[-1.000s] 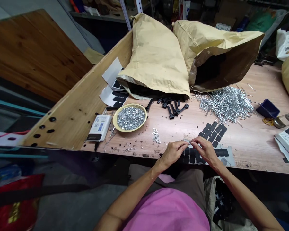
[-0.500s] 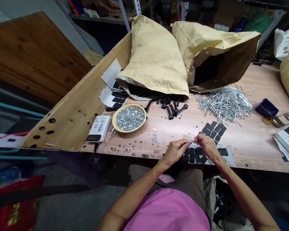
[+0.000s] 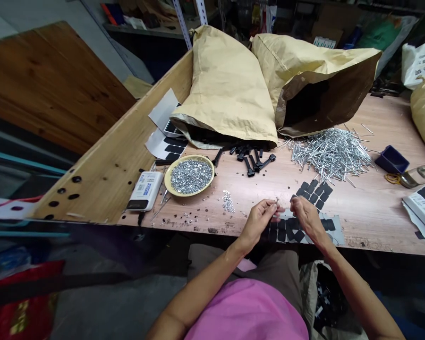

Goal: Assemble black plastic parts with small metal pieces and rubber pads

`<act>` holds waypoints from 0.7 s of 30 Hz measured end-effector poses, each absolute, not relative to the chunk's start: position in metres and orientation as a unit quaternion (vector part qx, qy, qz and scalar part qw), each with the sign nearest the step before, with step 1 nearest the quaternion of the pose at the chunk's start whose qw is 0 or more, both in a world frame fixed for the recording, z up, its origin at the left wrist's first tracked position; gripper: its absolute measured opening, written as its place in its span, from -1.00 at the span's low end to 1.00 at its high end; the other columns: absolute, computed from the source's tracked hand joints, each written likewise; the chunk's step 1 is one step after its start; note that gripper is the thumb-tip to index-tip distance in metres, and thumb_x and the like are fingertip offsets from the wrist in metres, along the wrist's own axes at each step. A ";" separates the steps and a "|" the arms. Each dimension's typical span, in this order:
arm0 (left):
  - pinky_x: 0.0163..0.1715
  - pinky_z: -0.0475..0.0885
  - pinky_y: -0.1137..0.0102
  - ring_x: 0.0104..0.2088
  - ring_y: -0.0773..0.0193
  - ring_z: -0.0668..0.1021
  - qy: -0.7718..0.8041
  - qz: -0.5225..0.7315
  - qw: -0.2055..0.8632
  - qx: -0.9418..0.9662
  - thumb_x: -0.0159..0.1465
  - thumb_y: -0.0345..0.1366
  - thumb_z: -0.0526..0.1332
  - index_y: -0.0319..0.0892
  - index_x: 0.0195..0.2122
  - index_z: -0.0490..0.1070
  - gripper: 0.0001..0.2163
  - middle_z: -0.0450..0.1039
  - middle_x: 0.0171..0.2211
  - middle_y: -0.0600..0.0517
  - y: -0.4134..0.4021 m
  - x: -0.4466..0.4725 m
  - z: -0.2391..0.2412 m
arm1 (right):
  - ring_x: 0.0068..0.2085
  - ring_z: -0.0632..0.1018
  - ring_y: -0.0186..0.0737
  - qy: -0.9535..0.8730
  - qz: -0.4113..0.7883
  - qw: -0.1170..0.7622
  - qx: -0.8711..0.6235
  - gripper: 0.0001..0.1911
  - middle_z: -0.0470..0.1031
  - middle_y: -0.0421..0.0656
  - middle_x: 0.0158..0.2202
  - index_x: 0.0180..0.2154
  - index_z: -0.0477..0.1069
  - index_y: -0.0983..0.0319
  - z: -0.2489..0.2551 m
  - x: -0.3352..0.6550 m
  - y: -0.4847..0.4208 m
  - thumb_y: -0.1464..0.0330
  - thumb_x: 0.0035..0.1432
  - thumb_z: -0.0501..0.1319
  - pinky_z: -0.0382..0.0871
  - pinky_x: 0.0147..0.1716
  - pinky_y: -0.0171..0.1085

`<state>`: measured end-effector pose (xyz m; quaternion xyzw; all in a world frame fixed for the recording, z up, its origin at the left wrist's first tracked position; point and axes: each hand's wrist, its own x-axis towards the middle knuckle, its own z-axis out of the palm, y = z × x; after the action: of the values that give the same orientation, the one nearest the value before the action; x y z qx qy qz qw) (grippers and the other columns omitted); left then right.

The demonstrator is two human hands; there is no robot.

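My left hand (image 3: 258,221) is closed in a pinch over the table's front part, with a small metal piece (image 3: 277,200) at its fingertips, too small to name. Just apart from it, my right hand (image 3: 306,216) has its fingers curled together; whatever they hold is hidden. Beneath both hands lies a pale sheet with black rounded pads (image 3: 281,230), partly covered by them. More black pads (image 3: 313,191) lie beyond my right hand. To the left of my hands is a small cluster of metal nuts or washers (image 3: 228,202).
A yellow bowl (image 3: 169,185) of small metal parts stands left, beside a white box (image 3: 146,191). Black plastic parts (image 3: 257,163) lie before a large paper sack (image 3: 230,89). Long metal pins (image 3: 335,153) are heaped by a second sack (image 3: 304,56); a dark blue tray (image 3: 392,159) sits right.
My hands have moved apart from where they met at the fingertips. The left fingers have tilted up and a small metal piece now shows there. The right hand stays closed.
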<state>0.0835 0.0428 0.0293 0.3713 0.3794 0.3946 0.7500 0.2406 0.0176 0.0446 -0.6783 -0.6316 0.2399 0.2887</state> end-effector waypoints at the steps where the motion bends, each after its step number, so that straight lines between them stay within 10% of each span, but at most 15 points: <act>1: -0.30 0.37 0.47 -0.37 0.38 0.49 0.367 0.408 0.779 0.304 0.07 -0.19 0.33 -0.19 -0.33 0.45 -0.79 0.50 -0.40 0.05 0.045 0.087 0.029 | -0.46 0.40 -0.27 -0.610 0.268 0.312 -0.677 -0.48 0.38 -0.18 -0.52 -0.52 0.30 0.19 0.043 0.239 0.015 -0.01 0.24 -0.12 0.26 -0.40 -0.28; 7: -0.10 0.31 0.41 -0.25 0.34 0.48 0.347 0.456 0.800 0.180 -0.09 -0.27 0.43 -0.22 -0.26 0.48 -0.66 0.48 -0.33 0.04 0.045 0.113 0.028 | -0.20 0.49 -0.17 -0.520 0.414 0.436 -0.607 -0.60 0.50 -0.15 -0.30 -0.29 0.43 0.18 0.030 0.222 0.002 0.00 0.08 0.13 0.36 -0.19 -0.23; 16: -0.02 0.32 0.33 -0.02 0.18 0.45 0.397 0.477 0.728 0.290 -0.01 -0.18 0.36 -0.22 -0.43 0.47 -0.77 0.36 0.01 -0.10 0.037 0.147 0.019 | -0.50 0.35 -0.36 -0.367 0.493 0.464 -0.638 -0.62 0.34 -0.28 -0.52 -0.39 0.39 0.21 0.034 0.238 -0.010 0.02 -0.04 0.23 0.25 -0.51 -0.35; 21: -0.03 0.37 0.36 -0.03 0.20 0.48 0.401 0.433 0.738 0.328 0.08 -0.21 0.32 -0.19 -0.19 0.48 -0.72 0.39 0.00 -0.10 0.038 0.168 0.011 | -0.43 0.41 -0.27 -0.425 0.327 0.436 -0.722 -0.74 0.36 -0.21 -0.44 -0.38 0.36 0.19 0.023 0.279 -0.008 0.13 0.10 0.13 0.27 -0.50 -0.31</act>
<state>0.1683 0.0384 0.0108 0.3277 0.4008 0.4328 0.7380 0.2788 -0.0079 0.0226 -0.7225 -0.4251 0.3269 0.4364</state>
